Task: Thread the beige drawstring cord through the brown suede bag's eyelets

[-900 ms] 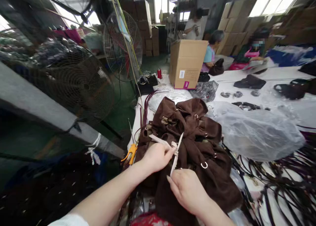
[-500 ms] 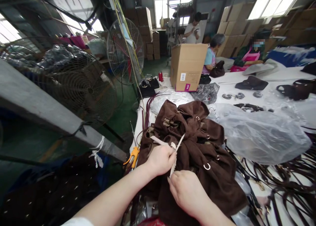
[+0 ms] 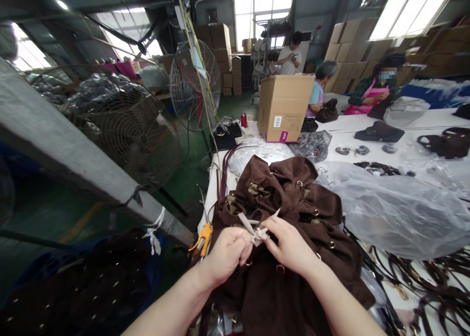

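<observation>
Fingers [image 3: 253, 245] of both hands pinch a knotted pale strip [image 3: 258, 233] over brown suede bags [image 3: 293, 199].

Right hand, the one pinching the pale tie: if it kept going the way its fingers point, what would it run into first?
The right hand points left toward the left hand. It would first meet the knot of the pale tie pinched between them, then likely the left hand's fingers, though depth is hard to judge.

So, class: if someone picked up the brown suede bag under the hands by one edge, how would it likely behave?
The brown suede bag would probably flop and drape, since it lies crumpled in soft folds. Its napped surface looks unlikely to slip. The metal rings may add a little weight and swing.
</observation>
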A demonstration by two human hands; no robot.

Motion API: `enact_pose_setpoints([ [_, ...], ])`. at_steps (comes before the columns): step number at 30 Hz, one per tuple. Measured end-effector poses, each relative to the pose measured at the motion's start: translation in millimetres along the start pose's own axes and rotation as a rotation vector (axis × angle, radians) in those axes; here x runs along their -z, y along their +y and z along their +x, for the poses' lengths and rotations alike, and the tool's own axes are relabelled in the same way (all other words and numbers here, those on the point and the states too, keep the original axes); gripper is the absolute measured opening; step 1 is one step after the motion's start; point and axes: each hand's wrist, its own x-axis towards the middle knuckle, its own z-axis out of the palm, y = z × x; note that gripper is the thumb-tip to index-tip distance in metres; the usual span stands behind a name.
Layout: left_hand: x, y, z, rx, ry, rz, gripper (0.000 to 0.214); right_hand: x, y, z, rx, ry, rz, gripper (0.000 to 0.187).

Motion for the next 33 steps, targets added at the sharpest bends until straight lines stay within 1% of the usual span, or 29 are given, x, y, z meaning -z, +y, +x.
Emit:
enact_pose_setpoints([
  [2, 5.0, 10, -9, 0.008, 0.051, -0.162, 0.047, -7, -1, 0, 0.0, 0.05, 0.002, 0.013],
  [4, 10.6, 17, -15, 0.038, 0.034, -0.282, 0.05, -11, -3, -2, 0.013, 0.073, 0.003, 0.014],
  [5, 13.8, 19, -17, 0.037, 0.024, -0.301, 0.051, -12, -5, -3, 0.023, 0.072, 0.004, 0.015],
  [6, 17.4, 19, -17, 0.014, 0.032, -0.27, 0.051, -12, -7, -4, 0.029, 0.067, 0.007, 0.015],
  [7, 21.4, 19, -16, -0.034, 0.06, -0.184, 0.05, -11, -9, -5, 0.029, 0.06, 0.01, 0.016],
  [10, 32.2, 15, -2, -0.26, 0.195, 0.222, 0.045, -10, -14, -7, -0.004, 0.056, 0.006, 0.02],
  [11, 33.5, 13, 3, -0.295, 0.212, 0.285, 0.042, -10, -14, -8, -0.014, 0.056, 0.007, 0.024],
  [12, 32.9, 11, 8, -0.279, 0.198, 0.267, 0.04, -10, -13, -8, -0.017, 0.051, 0.011, 0.028],
  [13, 30.3, 9, 12, -0.222, 0.166, 0.175, 0.04, -11, -12, -9, -0.011, 0.04, 0.018, 0.032],
  [14, 25.9, 7, 14, -0.139, 0.134, 0.029, 0.04, -12, -9, -8, -0.001, 0.026, 0.031, 0.035],
  [16, 14.3, 2, 13, 0.085, 0.103, -0.318, 0.036, -14, -2, -7, 0.047, 0.005, 0.071, 0.039],
  [18, 3.6, -3, 8, 0.324, 0.12, -0.572, 0.034, -18, 4, -5, 0.095, 0.035, 0.046, 0.047],
  [19, 0.1, -5, 5, 0.431, 0.14, -0.635, 0.034, -21, 6, -4, 0.107, 0.059, -0.003, 0.051],
  [21, -3.1, -10, -3, 0.589, 0.18, -0.664, 0.031, -31, 6, -1, 0.112, 0.089, -0.143, 0.054],
  [23, -3.0, -12, -10, 0.647, 0.235, -0.662, 0.028, -44, 2, 1, 0.118, 0.1, -0.248, 0.054],
  [25, -2.4, -14, -20, 0.659, 0.29, -0.669, 0.027, -56, 1, 3, 0.17, 0.097, -0.263, 0.053],
  [26, -2.2, -14, -27, 0.678, 0.304, -0.669, 0.028, -61, 4, 4, 0.178, 0.102, -0.24, 0.052],
  [27, -1.5, -13, -36, 0.709, 0.306, -0.662, 0.029, -62, 10, 4, 0.155, 0.114, -0.198, 0.052],
  [29, 4.2, -13, -62, 0.824, 0.249, -0.632, 0.031, -57, 30, 7, 0.022, 0.175, -0.097, 0.054],
  [30, 10.9, -13, -78, 0.883, 0.225, -0.614, 0.032, -50, 44, 8, -0.072, 0.225, -0.054, 0.056],
  [31, 20.7, -14, -96, 0.915, 0.231, -0.591, 0.035, -40, 57, 11, -0.159, 0.274, -0.029, 0.057],
  [32, 33.9, -15, -114, 0.914, 0.275, -0.562, 0.038, -30, 69, 13, -0.217, 0.31, -0.019, 0.057],
  [33, 49.6, -17, -131, 0.87, 0.372, -0.531, 0.043, -20, 79, 16, -0.246, 0.328, -0.016, 0.056],
])
